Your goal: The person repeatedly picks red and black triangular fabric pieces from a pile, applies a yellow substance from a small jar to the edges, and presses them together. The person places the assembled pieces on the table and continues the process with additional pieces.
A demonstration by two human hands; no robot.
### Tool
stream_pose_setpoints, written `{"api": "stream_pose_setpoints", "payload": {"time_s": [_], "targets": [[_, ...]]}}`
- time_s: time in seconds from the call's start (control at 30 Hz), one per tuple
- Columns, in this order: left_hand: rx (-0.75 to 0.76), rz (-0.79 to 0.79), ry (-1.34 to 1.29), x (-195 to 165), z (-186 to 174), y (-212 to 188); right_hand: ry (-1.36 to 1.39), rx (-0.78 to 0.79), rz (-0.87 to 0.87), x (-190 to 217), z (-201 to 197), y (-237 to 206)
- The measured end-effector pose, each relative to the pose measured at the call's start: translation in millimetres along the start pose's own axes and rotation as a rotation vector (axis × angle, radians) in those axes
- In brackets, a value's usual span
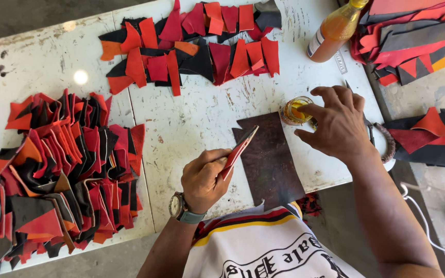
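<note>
My left hand (204, 177) grips a narrow red leather piece (240, 149), held edge-up over a dark brown work board (274, 164) near the table's front edge. My right hand (336, 123) reaches to a small open jar of yellow glue (295, 110) beside the board, its index finger at the jar's rim. Whether the fingertip touches the glue I cannot tell.
A white scuffed table (197, 118) carries a big heap of red, black and orange leather pieces (57, 170) at left and a spread of them (191, 46) at the back. An amber bottle (333, 31) stands back right. More pieces (408, 36) and scissors (374, 134) lie right.
</note>
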State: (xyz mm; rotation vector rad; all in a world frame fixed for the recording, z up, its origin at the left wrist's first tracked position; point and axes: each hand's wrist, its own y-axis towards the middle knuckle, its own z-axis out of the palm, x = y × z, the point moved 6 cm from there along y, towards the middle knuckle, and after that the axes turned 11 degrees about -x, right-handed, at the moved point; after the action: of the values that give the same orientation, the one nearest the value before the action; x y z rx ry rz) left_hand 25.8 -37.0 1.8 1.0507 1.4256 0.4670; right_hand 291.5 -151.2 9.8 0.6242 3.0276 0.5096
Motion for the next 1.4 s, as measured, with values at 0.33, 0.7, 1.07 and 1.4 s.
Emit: {"api": "stream_pose_setpoints", "payload": {"time_s": [0.33,0.7,1.07,1.4], "targets": [[0.008,-0.002,-0.018,4,10,0,-0.007,0.106,-0.001,3,17,17],[0.002,-0.077,-0.128,-8,22,10,1.081,-0.106,0.087,40,-67,-45],[0.009,-0.069,-0.104,-20,22,10,0.767,0.052,-0.033,102,-75,-56],[0.019,-0.054,-0.088,-22,20,10,0.576,-0.163,-0.232,122,-98,-52]]}}
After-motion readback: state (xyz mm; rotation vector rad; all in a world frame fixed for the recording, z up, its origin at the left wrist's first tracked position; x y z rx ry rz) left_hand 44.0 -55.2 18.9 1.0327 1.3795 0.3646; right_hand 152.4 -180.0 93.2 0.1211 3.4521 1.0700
